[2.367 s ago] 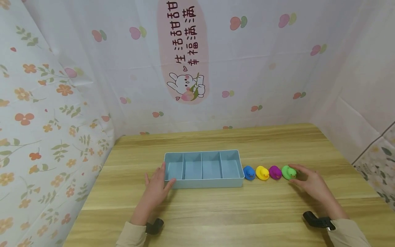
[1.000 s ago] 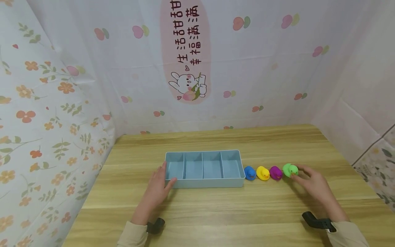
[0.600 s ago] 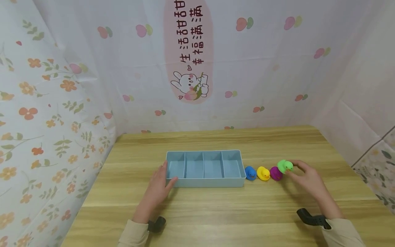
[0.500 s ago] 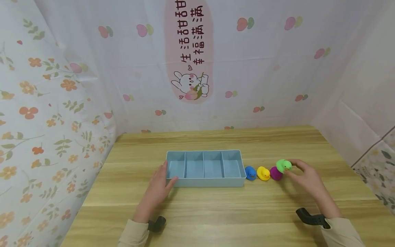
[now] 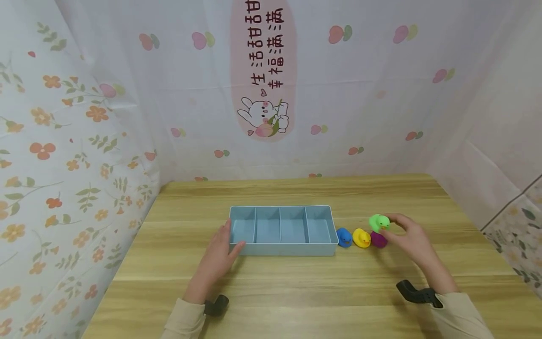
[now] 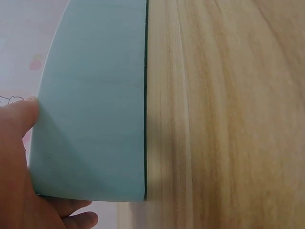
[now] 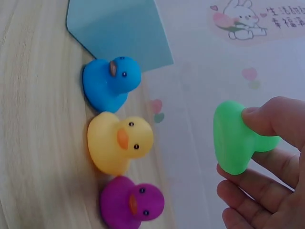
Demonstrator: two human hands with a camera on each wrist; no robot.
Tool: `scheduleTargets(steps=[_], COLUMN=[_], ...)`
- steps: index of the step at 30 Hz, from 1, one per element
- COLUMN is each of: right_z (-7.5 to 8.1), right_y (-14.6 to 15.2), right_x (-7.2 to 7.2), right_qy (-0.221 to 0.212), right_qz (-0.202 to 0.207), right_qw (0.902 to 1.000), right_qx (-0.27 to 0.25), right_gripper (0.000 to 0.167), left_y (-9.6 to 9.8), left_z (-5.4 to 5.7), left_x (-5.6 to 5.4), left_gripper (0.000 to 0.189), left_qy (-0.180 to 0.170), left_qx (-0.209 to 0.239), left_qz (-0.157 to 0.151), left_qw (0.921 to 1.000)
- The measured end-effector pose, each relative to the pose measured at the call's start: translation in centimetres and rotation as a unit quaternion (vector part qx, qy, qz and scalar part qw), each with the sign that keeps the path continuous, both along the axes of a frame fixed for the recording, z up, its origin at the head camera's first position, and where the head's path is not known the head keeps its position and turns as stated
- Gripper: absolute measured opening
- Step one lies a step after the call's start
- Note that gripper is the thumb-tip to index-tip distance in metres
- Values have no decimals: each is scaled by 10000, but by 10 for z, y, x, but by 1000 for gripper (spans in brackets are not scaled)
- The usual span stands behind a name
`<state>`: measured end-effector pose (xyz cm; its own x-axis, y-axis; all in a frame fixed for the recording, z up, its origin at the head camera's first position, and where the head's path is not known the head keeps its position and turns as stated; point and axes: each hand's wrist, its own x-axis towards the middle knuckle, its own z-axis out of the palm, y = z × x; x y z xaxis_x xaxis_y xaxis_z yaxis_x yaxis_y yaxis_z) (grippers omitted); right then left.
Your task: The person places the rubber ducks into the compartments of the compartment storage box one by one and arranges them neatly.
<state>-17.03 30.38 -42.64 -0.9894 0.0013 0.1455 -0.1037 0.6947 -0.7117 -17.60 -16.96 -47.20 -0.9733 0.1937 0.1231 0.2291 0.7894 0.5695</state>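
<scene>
In the head view my right hand pinches a green rubber duck between thumb and fingers, raised above the table over a purple rubber duck. The right wrist view shows the green duck's underside. To the left of the purple duck are a yellow rubber duck and a blue rubber duck, all in one row. My left hand holds the left end of a light blue divided box, the thumb at its front rim and the fingers round the end wall. The box's compartments hold nothing.
The blue duck sits right beside the box's right end. A wood-grain table carries everything. Patterned cloth hangs behind and along both sides. Each wrist wears a black mount.
My right hand has gripped the green duck, lifted it off the table and carried it left over the purple duck. My left hand stays on the box. The head view has shifted slightly.
</scene>
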Motion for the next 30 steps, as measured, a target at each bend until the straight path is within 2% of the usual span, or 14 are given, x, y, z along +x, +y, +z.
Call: scheduleTargets(steps=[8, 13, 18, 30], right_z=[-3, -3, -1, 2], right_y=[-10, -19, -28, -47], right_x=[-3, -6, -9, -15], right_qy=[144, 89, 2, 88], right_qz=[132, 167, 214, 278], right_qw=[9997, 9996, 9997, 9996], right_qx=[-141, -199, -133, -14], right_gripper=[48, 48, 49, 46], left_y=[2, 1, 0, 1], left_z=[0, -1, 0, 0], left_x=[0, -1, -1, -1], left_gripper=[78, 78, 78, 77], left_qy=[-14, -19, 52, 20], left_qx=[12, 10, 15, 37], left_qz=[8, 50, 33, 42], left_qw=[10000, 10000, 10000, 10000])
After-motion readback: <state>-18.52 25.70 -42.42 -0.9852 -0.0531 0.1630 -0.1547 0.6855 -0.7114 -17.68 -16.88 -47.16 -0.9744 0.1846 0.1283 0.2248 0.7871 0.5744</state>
